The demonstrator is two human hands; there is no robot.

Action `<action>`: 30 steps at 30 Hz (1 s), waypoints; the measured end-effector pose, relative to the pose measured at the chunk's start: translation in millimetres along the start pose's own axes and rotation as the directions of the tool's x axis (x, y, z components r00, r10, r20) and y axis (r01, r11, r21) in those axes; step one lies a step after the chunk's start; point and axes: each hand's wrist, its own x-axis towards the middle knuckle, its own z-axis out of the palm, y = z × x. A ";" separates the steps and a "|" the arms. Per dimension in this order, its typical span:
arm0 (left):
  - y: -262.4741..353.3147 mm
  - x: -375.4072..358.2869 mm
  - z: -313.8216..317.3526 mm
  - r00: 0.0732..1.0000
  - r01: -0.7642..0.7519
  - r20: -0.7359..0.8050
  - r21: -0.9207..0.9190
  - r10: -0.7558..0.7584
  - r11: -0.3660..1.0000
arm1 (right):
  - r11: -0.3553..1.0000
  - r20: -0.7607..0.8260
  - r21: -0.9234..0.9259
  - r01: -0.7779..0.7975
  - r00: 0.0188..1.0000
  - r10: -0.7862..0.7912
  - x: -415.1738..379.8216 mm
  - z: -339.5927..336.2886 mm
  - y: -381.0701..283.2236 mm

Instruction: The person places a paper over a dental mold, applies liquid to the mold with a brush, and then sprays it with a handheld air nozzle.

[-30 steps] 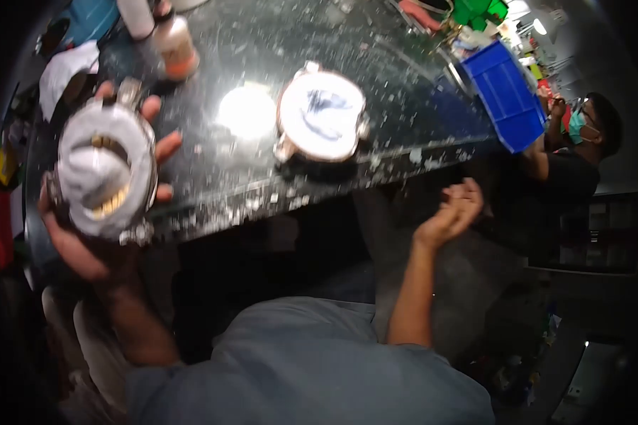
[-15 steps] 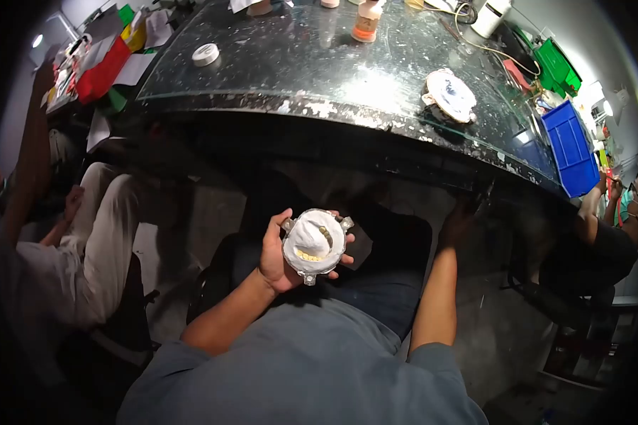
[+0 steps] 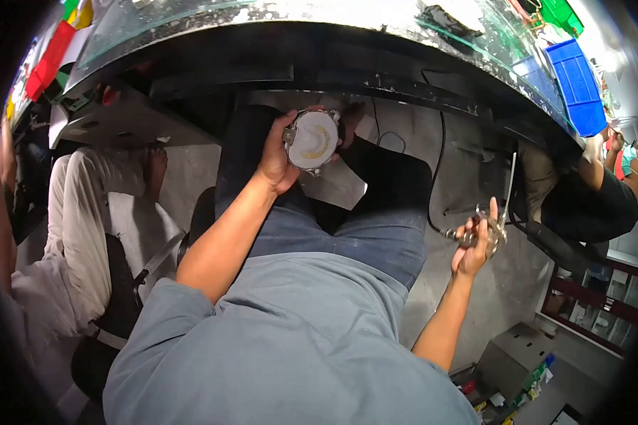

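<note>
My left hand grips a round metal dental flask half by its side, above my lap. White plaster fills the flask, with a curved yellowish band of teeth or a groove in it; the glare hides which. To the right of my knee, my right hand is wrapped round a metal air blow gun, whose long thin nozzle points up. One finger extends along the gun, and part of its body is hidden by the hand. A black hose runs from under the bench to the gun.
The glass-topped bench crosses the top of the view, a dark lump near its edge. A blue bin is at the right. People sit on both sides, one in light trousers at left. A grey cabinet stands at lower right.
My right hand has come out from beneath the bench edge and now holds the air blow gun. The view has tilted down; my left hand still holds the flask half.
</note>
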 end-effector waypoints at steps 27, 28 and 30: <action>-6.6 17.0 -33.0 0.991 -0.123 -0.032 0.161 0.130 0.979 | 0.546 0.396 -0.836 0.062 0.757 0.520 -22.4 182.0 -38.0; -7.7 17.3 -34.6 0.991 -0.124 -0.035 0.158 0.131 0.980 | 0.562 0.400 -0.826 0.057 0.760 0.512 -22.9 181.6 -37.3; -9.1 18.6 -37.9 0.983 -0.171 -0.027 0.252 0.183 0.953 | 0.579 0.409 -0.814 0.054 0.761 0.504 -23.0 181.6 -37.7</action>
